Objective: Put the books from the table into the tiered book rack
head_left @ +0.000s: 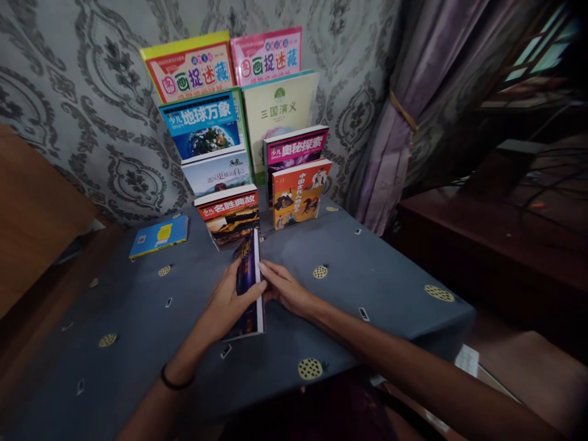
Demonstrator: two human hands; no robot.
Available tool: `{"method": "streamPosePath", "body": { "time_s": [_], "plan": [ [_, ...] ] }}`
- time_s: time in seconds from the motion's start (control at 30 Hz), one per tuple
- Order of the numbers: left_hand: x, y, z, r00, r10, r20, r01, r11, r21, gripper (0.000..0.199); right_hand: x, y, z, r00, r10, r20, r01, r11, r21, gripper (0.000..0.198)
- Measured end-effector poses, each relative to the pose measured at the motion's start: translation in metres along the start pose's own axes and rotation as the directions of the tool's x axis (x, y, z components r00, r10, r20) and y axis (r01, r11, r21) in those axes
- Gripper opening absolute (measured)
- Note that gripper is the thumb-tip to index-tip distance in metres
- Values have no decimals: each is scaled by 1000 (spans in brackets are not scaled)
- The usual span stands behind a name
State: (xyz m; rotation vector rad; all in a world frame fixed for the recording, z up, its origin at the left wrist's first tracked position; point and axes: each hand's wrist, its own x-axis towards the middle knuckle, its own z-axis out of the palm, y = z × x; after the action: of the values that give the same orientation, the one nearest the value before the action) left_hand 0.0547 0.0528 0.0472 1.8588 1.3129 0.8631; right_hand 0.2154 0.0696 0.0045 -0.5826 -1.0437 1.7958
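Between my two hands a dark purple book (247, 272) stands on edge, its white page side turned toward the right. My left hand (228, 300) grips it from the left, thumb across the cover toward the pages. My right hand (282, 286) closes on it from the right, its fingertips at the page edge. Just beyond it stands a book with an orange and black cover (232, 217). To the right of that, an orange book with painted figures (301, 196) stands upright.
Behind stand a blue earth book (206, 128), a pale green book (280, 107), a magenta book (296, 147) and two picture books (193, 70) against the patterned wall. A blue book (158, 236) lies flat on the left of the cloth-covered table (376, 275). A purple curtain (381, 165) hangs right.
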Motion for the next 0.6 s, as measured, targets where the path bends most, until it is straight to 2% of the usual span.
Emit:
{"method": "streamPosePath", "body": {
  "time_s": [0.33,0.6],
  "plan": [
    [3,5,-13,991,-109,81,115,991,-73,63,-3,-6,1,998,-9,55,7,1000,30,49],
    [2,3,-20,992,-59,109,67,995,-74,52,-1,-6,1,999,-6,47,4,999,51,52]
  ]
}}
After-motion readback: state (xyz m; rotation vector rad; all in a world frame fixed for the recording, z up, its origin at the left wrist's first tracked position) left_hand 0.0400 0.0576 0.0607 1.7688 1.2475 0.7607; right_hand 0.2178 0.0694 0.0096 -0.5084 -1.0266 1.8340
